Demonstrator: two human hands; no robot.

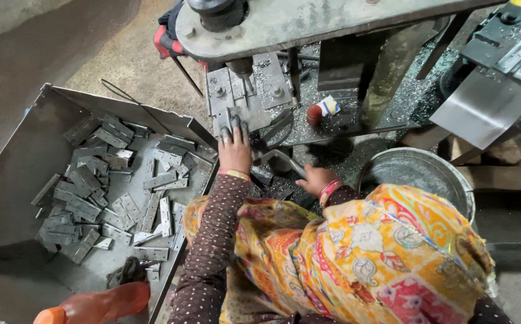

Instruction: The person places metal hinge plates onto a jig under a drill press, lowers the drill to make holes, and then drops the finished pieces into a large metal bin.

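Nearest me, at the tray's near edge, an orange plastic bottle [95, 305] lies on its side, no label that I can make out. The grey sheet-metal tray [14, 180] on my left holds a loose heap of flat steel hinge plates [101, 192], many of them, so I judge most of the pile is yet to go under the machine; I can't tell worked pieces from raw ones. At my right a round metal tub [419, 174] stands, its contents hidden from me. My right hand [314, 179] is curled round a bent metal lever [281, 159]. My left hand [234, 147] reaches ahead, fingers together, pressing one hinge plate [231, 123] flat on the machine bed [272, 84] beneath the spindle. Beyond, among metal shavings, a small red-and-white capped thing [322, 110] sits near the bed's right edge.
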